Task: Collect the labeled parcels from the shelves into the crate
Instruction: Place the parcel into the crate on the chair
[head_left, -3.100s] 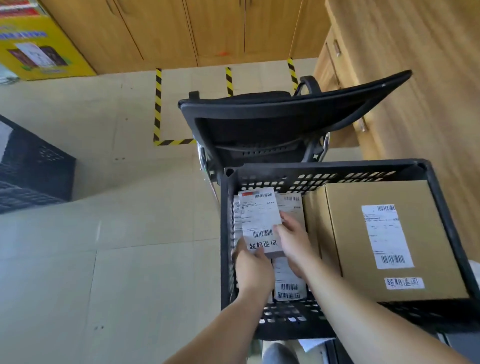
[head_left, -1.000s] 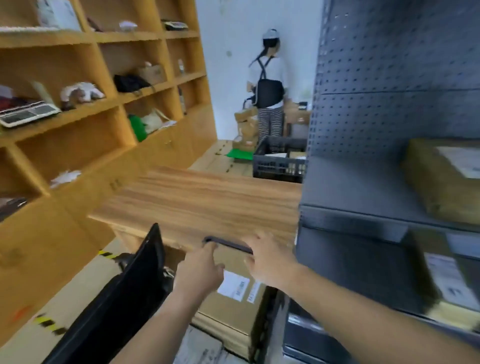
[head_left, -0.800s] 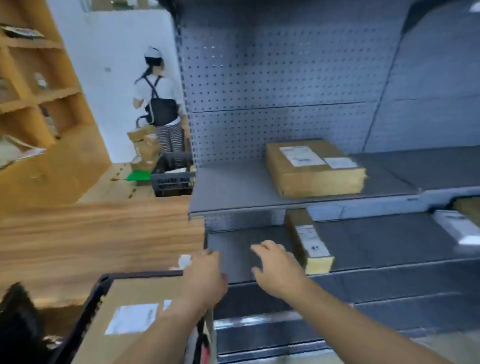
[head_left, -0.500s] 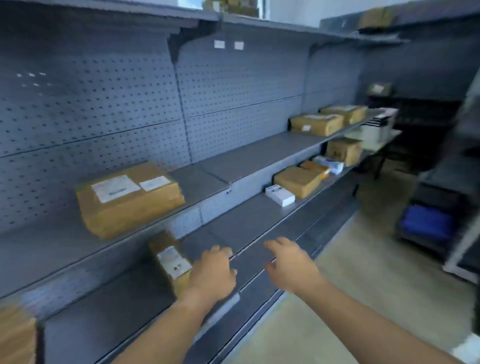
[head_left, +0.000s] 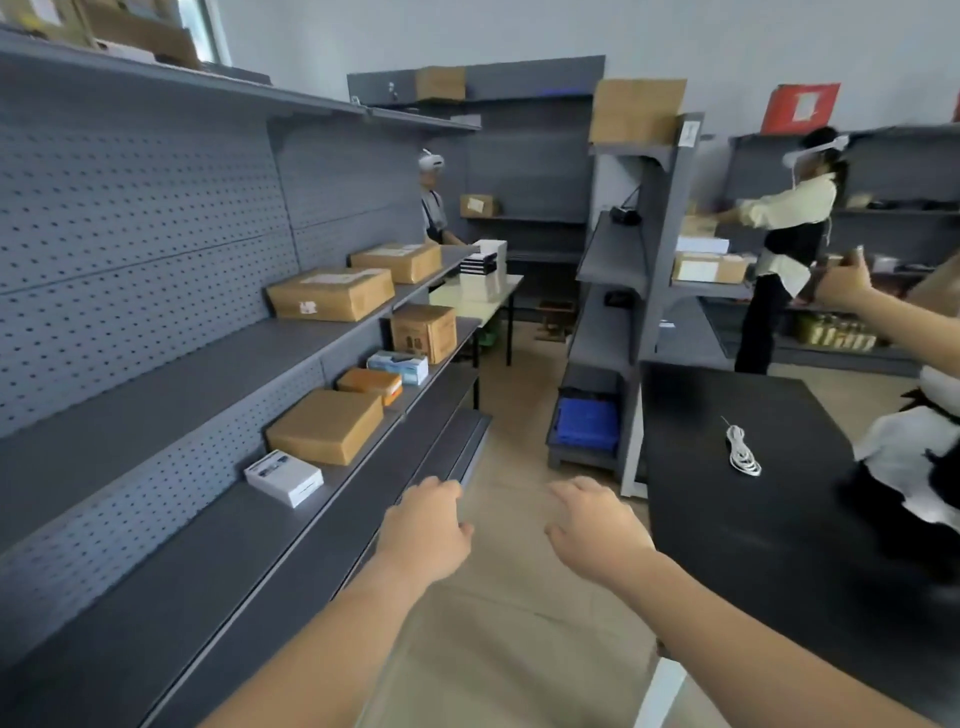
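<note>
Fingers (head_left: 440, 491) of the left hand (head_left: 423, 532) and right hand (head_left: 597, 532) hang loosely curled, gripping nothing, beside the grey shelves (head_left: 156, 395). Labeled parcels (head_left: 330, 293) sit on the middle shelf. One level lower lie a brown box (head_left: 324, 426) and a white box (head_left: 283, 477).

Grey pegboard-backed shelves (head_left: 156, 395) ran off toward 11 o'clock. On the upper level lay 2 flat brown parcels with white labels on top: the nearer parcel (head_left: 330, 293) and, at its 1 o'clock, the farther parcel (head_left: 397, 261). Below, near to far toward 1 o'clock, sat a white box (head_left: 283, 477), a plain brown carton (head_left: 324, 426), an orange-brown box (head_left: 370, 383), a pale blue box (head_left: 399, 365) and an upright carton (head_left: 423, 332).
</note>
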